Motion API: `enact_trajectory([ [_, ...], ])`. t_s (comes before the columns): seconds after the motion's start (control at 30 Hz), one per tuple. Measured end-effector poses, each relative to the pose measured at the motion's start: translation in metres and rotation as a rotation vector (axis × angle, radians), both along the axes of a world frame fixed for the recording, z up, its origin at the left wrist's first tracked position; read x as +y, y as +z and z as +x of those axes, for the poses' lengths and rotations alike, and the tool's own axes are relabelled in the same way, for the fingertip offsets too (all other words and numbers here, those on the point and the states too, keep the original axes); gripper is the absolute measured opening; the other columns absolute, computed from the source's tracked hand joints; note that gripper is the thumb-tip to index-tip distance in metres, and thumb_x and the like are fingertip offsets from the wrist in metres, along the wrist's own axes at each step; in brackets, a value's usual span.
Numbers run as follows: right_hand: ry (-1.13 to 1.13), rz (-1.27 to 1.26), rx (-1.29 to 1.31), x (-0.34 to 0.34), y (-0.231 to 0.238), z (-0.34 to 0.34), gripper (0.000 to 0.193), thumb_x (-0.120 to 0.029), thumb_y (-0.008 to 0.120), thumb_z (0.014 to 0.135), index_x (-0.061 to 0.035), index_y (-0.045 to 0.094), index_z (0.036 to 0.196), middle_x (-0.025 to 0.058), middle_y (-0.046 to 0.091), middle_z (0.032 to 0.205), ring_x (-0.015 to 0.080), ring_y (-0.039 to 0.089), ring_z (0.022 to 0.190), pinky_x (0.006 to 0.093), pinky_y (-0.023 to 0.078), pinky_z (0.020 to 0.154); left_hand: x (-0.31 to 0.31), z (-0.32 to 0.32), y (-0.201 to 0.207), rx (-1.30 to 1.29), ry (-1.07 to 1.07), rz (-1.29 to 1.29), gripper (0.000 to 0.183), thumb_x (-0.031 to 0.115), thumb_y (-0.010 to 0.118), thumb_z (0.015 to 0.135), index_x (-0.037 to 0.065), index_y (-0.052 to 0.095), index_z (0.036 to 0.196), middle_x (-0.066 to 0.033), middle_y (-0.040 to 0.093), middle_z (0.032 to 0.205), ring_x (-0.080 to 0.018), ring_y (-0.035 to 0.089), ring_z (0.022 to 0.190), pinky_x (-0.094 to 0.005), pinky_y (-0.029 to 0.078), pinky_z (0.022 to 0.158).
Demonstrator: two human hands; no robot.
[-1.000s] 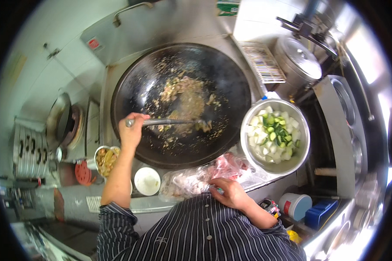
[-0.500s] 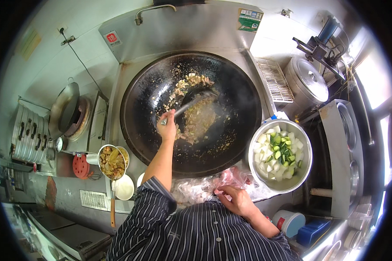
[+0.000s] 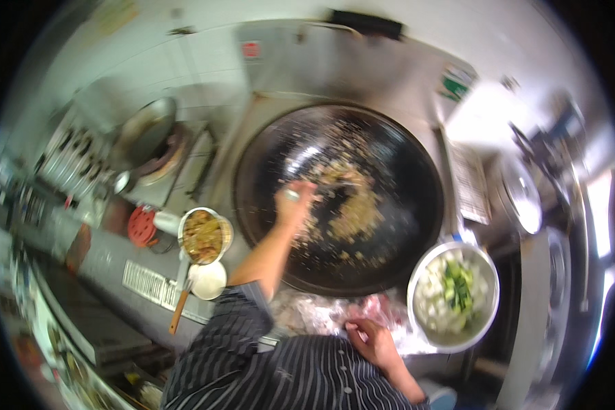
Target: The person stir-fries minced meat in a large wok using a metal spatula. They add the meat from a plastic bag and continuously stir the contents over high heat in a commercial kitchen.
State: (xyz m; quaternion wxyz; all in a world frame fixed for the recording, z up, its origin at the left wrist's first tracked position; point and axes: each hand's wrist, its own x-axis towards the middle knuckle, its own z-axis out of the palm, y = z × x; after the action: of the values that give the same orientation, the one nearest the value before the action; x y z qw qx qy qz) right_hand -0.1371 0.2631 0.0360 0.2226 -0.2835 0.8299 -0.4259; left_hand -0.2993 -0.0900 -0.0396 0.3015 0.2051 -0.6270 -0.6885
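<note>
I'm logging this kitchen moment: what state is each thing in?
Left hand, closed on utensil
Right hand, loosely curled
Wok, food spread inside
Plastic bag, crumpled
Metal bowl, holding white and green chunks
Wooden-handled scoop, filled
White bowl, upright
Tall pot, lid on
Second wok, tilted

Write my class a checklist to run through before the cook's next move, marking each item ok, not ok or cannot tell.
1. Utensil in the left hand's grip: ok, its handle end shows at the fist.
2. Food inside the wok: ok, though bits are scattered up the sides.
3. Vegetable bowl upright: ok, beside the wok on the right.
4. Right hand clear of the plastic bag: cannot tell, the fingers are at its edge.
5. Food cooked through: cannot tell.
6. Picture sharp: not ok, it is blurred.
</note>
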Motion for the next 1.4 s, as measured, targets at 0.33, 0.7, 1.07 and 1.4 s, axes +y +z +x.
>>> enact_trajectory([
  [0.33,-0.020,-0.048,-0.191,-0.005,-0.012,0.005,0.023,-0.016,0.062,0.100,-0.0037,0.070,0.117,0.0102,0.072,0.101,0.0170,0.066,0.078,0.0299,0.053,0.065,-0.035,0.076,0.070,-0.150,-0.188,-0.323,0.019,0.019,0.069,0.093,0.003,0.073,0.084,-0.0053,0.074,0.076,-0.0114,0.064,0.061,-0.0319,0.052,0.057],
  [0.7,0.129,-0.050,0.047,-0.015,0.003,-0.004,0.026,-0.015,0.063,0.099,0.0016,0.066,0.118,0.0145,0.073,0.098,0.0154,0.066,0.072,0.0310,0.053,0.063,0.001,-0.001,-0.003,-0.143,0.093,-0.216,0.018,0.026,0.067,0.093,0.009,0.073,0.095,-0.0108,0.073,0.079,-0.0202,0.069,0.067,-0.0340,0.054,0.065],
  [1.07,-0.038,-0.052,0.557,-0.093,0.005,-0.048,0.089,-0.010,0.078,0.077,0.0028,0.031,0.153,0.0285,0.047,0.144,0.0345,0.069,0.098,0.0371,0.057,0.082,0.089,0.125,0.082,-0.006,-0.340,-0.519,0.040,0.044,0.071,0.088,0.005,0.073,0.093,-0.0162,0.073,0.086,-0.0357,0.071,0.081,-0.0433,0.056,0.077],
  [1.4,-0.130,-0.329,0.137,-0.074,-0.053,-0.161,0.014,-0.004,0.057,0.096,0.0060,0.064,0.102,0.0156,0.068,0.113,0.0185,0.064,0.093,0.0292,0.052,0.077,0.050,0.302,0.019,-0.401,-0.026,-0.106,0.024,0.027,0.058,0.101,0.005,0.067,0.105,-0.0144,0.071,0.098,-0.0285,0.071,0.090,-0.0358,0.056,0.077],
])
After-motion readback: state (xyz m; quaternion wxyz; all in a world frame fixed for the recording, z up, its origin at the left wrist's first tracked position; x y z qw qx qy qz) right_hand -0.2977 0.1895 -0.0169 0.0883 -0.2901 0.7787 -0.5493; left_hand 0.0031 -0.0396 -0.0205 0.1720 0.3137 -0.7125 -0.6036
